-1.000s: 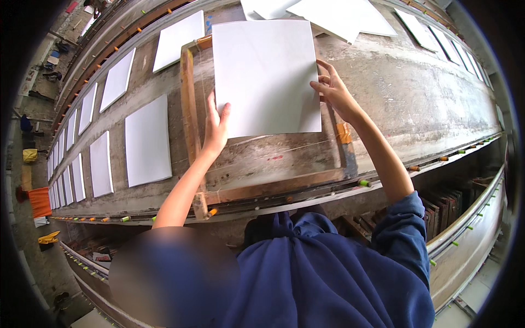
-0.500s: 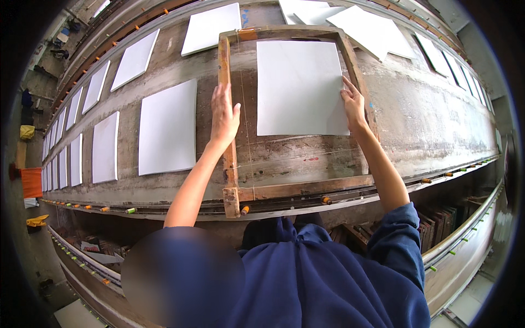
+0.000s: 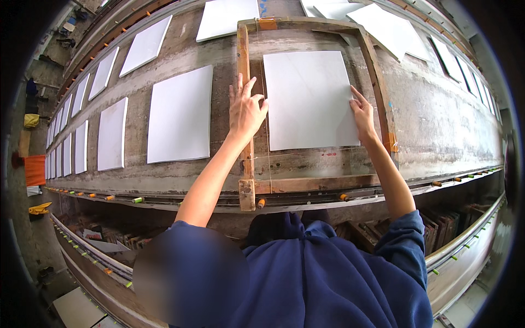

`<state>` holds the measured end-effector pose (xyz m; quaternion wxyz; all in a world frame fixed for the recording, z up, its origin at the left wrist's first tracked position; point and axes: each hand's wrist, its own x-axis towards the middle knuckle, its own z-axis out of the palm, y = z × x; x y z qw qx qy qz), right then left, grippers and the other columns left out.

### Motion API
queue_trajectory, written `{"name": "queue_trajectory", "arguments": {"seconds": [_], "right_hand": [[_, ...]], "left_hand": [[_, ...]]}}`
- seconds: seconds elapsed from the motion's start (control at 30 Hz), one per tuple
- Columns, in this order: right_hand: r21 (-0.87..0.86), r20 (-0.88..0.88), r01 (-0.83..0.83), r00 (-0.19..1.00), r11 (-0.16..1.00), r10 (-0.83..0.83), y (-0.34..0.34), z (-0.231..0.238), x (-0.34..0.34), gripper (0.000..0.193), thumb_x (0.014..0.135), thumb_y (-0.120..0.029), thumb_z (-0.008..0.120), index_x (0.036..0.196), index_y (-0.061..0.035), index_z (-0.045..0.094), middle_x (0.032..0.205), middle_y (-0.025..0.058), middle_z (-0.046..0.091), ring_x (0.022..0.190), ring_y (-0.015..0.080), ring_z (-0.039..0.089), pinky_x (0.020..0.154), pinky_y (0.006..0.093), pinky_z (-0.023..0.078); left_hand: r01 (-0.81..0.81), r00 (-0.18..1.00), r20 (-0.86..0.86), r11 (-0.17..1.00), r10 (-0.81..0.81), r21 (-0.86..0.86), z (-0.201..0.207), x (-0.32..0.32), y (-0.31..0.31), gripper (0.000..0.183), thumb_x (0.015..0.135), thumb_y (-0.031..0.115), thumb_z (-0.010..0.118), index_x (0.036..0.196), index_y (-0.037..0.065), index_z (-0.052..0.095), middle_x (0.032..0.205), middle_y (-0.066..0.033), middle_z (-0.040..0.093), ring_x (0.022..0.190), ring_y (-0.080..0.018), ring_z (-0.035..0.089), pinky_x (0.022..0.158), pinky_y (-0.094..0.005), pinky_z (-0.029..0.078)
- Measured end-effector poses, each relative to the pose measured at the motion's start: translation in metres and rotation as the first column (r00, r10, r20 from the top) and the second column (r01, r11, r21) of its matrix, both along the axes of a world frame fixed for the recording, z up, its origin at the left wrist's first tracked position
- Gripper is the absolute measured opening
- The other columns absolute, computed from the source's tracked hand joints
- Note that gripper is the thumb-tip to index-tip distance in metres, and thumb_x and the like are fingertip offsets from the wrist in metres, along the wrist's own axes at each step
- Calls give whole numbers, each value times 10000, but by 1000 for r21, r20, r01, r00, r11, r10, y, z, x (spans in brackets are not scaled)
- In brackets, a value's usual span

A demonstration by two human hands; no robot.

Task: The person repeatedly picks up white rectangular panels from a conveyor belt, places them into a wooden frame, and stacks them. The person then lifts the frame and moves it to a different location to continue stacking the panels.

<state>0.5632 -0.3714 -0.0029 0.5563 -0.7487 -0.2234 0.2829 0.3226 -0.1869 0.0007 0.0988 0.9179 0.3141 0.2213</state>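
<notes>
A white rectangular panel [image 3: 309, 109] lies on the table inside an open wooden frame [image 3: 247, 188]. My left hand [image 3: 246, 112] reaches over the frame's left bar; its upper fingers are spread, while the bent index finger and thumb come to the panel's left edge. A thin string [image 3: 268, 145] runs down beside that edge. On the opposite side, my right hand [image 3: 364, 115] has its thumb and fingers at the panel's right edge, inside the right bar. Whether any fingertip reaches under the panel is hidden.
More white panels [image 3: 180, 117] lie in rows to the left, with several overlapping panels [image 3: 383, 30] at the far right. Orange and green pegs [image 3: 261, 203] line the table's near rail. Below it, a shelf holds dark wooden pieces [image 3: 435, 232]. An orange cloth [image 3: 34, 170] hangs far left.
The panel has slid toward me and slightly left within the frame. My left hand has moved off the left bar to the panel's left edge; my right hand stays at its right edge.
</notes>
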Motion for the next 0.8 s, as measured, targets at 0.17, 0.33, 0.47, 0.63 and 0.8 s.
{"name": "queue_trajectory", "arguments": {"seconds": [0.17, 0.33, 0.47, 0.63, 0.8], "right_hand": [[17, -37, 4, 999, 1000, -3, 0, -1, -6, 416, 893, -58, 475, 1306, -104, 458, 1018, 142, 616, 813, 112, 555, 741, 243, 461], [9, 7, 4, 1000, 1000, -4, -4, -4, -9, 416, 891, -59, 471, 1305, -104, 461, 955, 114, 630, 761, 97, 539, 696, 239, 456], [-120, 171, 11, 985, 993, 10, -6, -9, -8, 422, 885, -91, 481, 1306, -119, 459, 897, 111, 630, 707, 107, 523, 665, 260, 448], [-204, 470, 42, 881, 978, 60, 3, -4, -16, 412, 874, -116, 489, 1285, -101, 472, 957, 180, 599, 878, 286, 578, 804, 357, 435], [-188, 543, 40, 836, 981, 70, 7, -14, -16, 415, 862, -104, 497, 1274, -63, 470, 1021, 208, 541, 977, 321, 523, 901, 374, 405]], "left_hand": [[-14, 1000, 10, 999, 14, -44, 5, 1, -2, 73, 720, 174, 703, 685, 110, 695, 1341, -102, 430, 1341, -306, 217, 1107, -493, 138], [-18, 1000, 5, 999, 18, -41, 3, 0, -1, 65, 688, 169, 732, 667, 124, 690, 1344, -86, 432, 1340, -304, 222, 1099, -515, 146], [-12, 1000, 9, 998, 12, -54, 2, 1, 0, 67, 676, 162, 743, 657, 131, 688, 1336, -76, 437, 1341, -301, 216, 1090, -531, 160], [9, 999, 32, 997, -6, -81, 1, -1, 5, 83, 670, 161, 752, 647, 125, 680, 1261, -46, 482, 1322, -296, 235, 1080, -526, 202], [31, 998, 54, 998, -28, -47, -3, -1, 8, 88, 648, 143, 766, 640, 126, 680, 1208, -10, 504, 1293, -296, 264, 1086, -470, 231]]}}
